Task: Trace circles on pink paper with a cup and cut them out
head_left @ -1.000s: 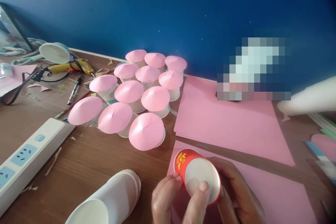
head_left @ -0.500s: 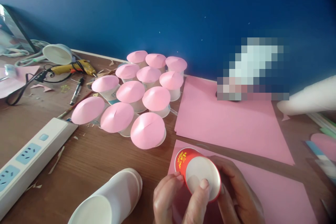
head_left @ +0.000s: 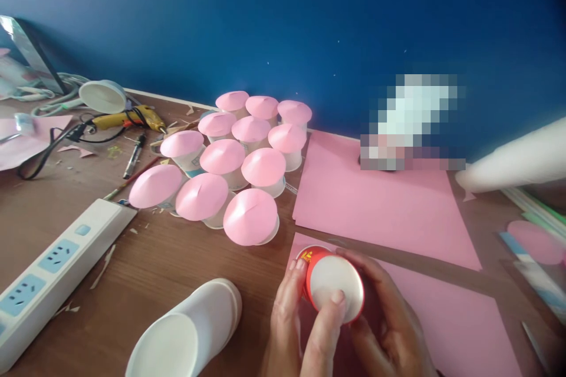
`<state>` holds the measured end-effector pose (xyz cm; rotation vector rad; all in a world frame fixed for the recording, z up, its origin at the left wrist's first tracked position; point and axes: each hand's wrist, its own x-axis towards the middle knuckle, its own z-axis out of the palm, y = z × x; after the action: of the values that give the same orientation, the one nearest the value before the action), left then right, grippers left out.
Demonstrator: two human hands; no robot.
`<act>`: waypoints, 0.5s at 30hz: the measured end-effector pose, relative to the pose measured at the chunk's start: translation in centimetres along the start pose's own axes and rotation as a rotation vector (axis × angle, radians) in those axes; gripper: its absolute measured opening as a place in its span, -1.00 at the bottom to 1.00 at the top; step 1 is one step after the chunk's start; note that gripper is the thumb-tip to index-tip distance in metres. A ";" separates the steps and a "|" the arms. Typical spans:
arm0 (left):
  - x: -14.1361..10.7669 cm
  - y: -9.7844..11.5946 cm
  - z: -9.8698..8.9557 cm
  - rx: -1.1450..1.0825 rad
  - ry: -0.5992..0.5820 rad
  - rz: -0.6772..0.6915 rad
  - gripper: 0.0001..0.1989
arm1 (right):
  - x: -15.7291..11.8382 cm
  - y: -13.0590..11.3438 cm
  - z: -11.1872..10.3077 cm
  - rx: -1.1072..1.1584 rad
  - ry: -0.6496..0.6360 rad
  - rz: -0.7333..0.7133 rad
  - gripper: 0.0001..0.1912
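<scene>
Between my hands, low in the middle of the view, is a red paper cup (head_left: pixel 315 257) with yellow lettering, tilted so its round white end faces me. My left hand (head_left: pixel 300 324) grips it from the left, thumb pressed against the white end and fingers on the red side. My right hand (head_left: pixel 389 312) wraps round its right side, fingers partly hidden behind it. Under the cup and hands lies a pink paper sheet (head_left: pixel 460 318). A white stack of paper cups (head_left: pixel 207 318) stands to the left of my hands.
Several cups with pink paper cones (head_left: pixel 250 217) on top stand in rows at the centre. Behind the hands lies more pink paper (head_left: pixel 375 206). A power strip (head_left: pixel 71 265), a marker (head_left: pixel 134 157) and a yellow glue gun (head_left: pixel 132 119) are on the left; a white roll (head_left: pixel 517 156) is right.
The red cup has turned in my hands, so less of its lettering shows. My left fingers have moved further up its side. The whole view has shifted slightly.
</scene>
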<state>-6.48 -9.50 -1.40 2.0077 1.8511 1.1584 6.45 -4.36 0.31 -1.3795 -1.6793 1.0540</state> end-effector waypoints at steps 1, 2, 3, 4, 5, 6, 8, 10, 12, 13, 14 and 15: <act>0.1 -0.1 -0.1 -0.012 -0.010 0.012 -0.39 | 0.1 -0.2 0.1 0.011 -0.012 -0.001 -0.51; 0.2 -0.1 -0.2 -0.024 -0.020 0.025 -0.36 | 0.2 -0.3 0.2 0.021 -0.023 -0.004 -0.50; 0.2 -0.1 -0.4 -0.032 -0.030 0.037 -0.33 | 0.3 -0.3 0.3 0.024 -0.037 -0.012 -0.48; 0.3 -0.1 -0.5 -0.031 -0.037 0.045 -0.31 | 0.4 -0.3 0.4 0.020 -0.045 -0.016 -0.46; 0.4 -0.1 -0.6 -0.024 -0.041 0.048 -0.30 | 0.4 -0.2 0.5 0.007 -0.048 -0.019 -0.44; 0.5 0.0 -0.7 -0.019 -0.043 0.049 -0.29 | 0.5 0.0 0.6 -0.011 -0.050 -0.022 -0.43; 0.5 0.2 -0.8 -0.020 -0.048 0.041 -0.29 | 0.4 0.4 0.8 -0.055 -0.025 -0.019 -0.45; 0.5 0.5 -1.0 -0.048 -0.055 0.021 -0.32 | 0.4 0.7 1.0 -0.090 0.002 -0.023 -0.48; 0.4 0.8 -1.3 -0.105 -0.046 -0.009 -0.36 | 0.4 0.6 1.0 -0.109 0.006 -0.036 -0.49; 0.3 1.0 -1.4 -0.145 -0.030 -0.028 -0.35 | 0.3 0.5 1.1 -0.116 0.010 -0.042 -0.49; 0.2 1.0 -1.5 -0.193 -0.008 -0.054 -0.34 | 0.3 0.3 1.1 -0.123 0.014 -0.049 -0.49; 0.1 1.1 -1.6 -0.245 0.016 -0.089 -0.33 | 0.3 0.1 1.1 -0.131 0.019 -0.055 -0.49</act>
<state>-6.67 -10.17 0.35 1.7713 1.6924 1.3073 5.47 -4.18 -0.18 -1.4125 -1.7888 0.9113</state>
